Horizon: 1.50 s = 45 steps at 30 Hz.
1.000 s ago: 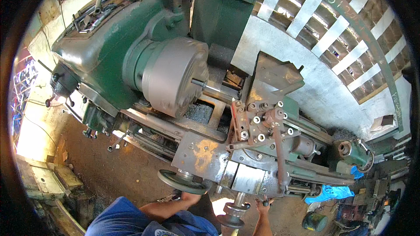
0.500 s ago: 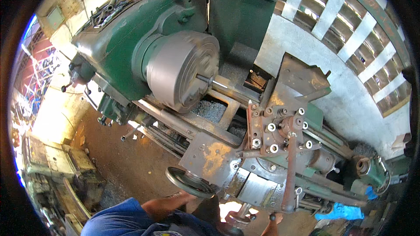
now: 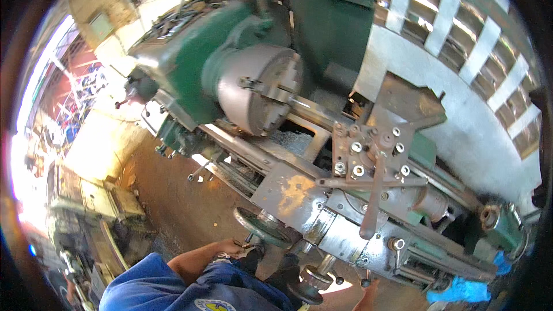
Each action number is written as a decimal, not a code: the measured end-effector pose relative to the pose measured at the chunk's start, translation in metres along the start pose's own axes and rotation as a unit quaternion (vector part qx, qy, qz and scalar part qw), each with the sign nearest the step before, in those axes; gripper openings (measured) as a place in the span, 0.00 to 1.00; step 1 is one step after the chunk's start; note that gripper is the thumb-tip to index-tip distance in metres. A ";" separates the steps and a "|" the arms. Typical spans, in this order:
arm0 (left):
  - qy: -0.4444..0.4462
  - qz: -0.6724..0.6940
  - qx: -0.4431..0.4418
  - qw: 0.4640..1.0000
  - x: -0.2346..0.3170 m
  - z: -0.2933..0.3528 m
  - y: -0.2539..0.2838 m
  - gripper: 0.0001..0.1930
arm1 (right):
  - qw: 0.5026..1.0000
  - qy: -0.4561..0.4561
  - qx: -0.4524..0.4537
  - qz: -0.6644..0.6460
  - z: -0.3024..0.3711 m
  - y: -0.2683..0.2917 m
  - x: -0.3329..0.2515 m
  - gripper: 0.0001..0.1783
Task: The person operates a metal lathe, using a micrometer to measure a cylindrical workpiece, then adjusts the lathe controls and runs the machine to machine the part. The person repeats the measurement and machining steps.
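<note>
A green lathe carries a large grey chuck (image 3: 245, 95), its stepped jaws distinct, with a thin round bar (image 3: 302, 103) projecting from its centre. My left hand (image 3: 232, 246), fingers curled, is beside the carriage handwheel (image 3: 259, 226); what it holds is unclear. My right hand (image 3: 370, 289) shows only partly at the lower edge, its fingers at a black ball knob (image 3: 366, 282) right of the cross-slide handwheel (image 3: 315, 278). Beyond both hands stands the square tool post (image 3: 374, 152), with several bolts and a long clamping lever (image 3: 371, 213).
Metal chips (image 3: 292, 139) lie under the chuck. Loose tools (image 3: 184, 14) cover the headstock top. A bent metal guard (image 3: 403, 101) stands behind the tool post. Blue cloth (image 3: 461, 291) lies at lower right, below the tailstock (image 3: 501, 227). Another old machine (image 3: 86, 196) stands at left.
The chuck was blurred by spinning; its jaws now show distinctly. My left hand has drawn back leftward from the carriage handwheel. The tool post has shifted away from me, and the whole view has shifted.
</note>
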<state>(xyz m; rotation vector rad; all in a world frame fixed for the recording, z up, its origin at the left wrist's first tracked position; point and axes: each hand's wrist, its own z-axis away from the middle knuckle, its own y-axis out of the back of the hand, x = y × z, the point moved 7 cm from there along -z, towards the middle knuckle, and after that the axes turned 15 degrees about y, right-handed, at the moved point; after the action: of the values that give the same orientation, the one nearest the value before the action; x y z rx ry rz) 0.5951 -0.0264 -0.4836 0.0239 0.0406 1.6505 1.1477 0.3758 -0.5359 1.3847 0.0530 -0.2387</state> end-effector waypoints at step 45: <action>-0.480 0.200 0.706 0.480 0.059 0.531 0.628 0.18 | 0.915 0.129 -0.187 -0.334 0.378 -0.078 -0.336 0.15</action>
<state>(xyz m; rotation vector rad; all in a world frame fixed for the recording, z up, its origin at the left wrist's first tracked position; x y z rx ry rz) -0.0137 -0.0107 0.0721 2.3747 0.5655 1.3300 0.7661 0.0398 -0.4806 0.9644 0.7653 -0.5803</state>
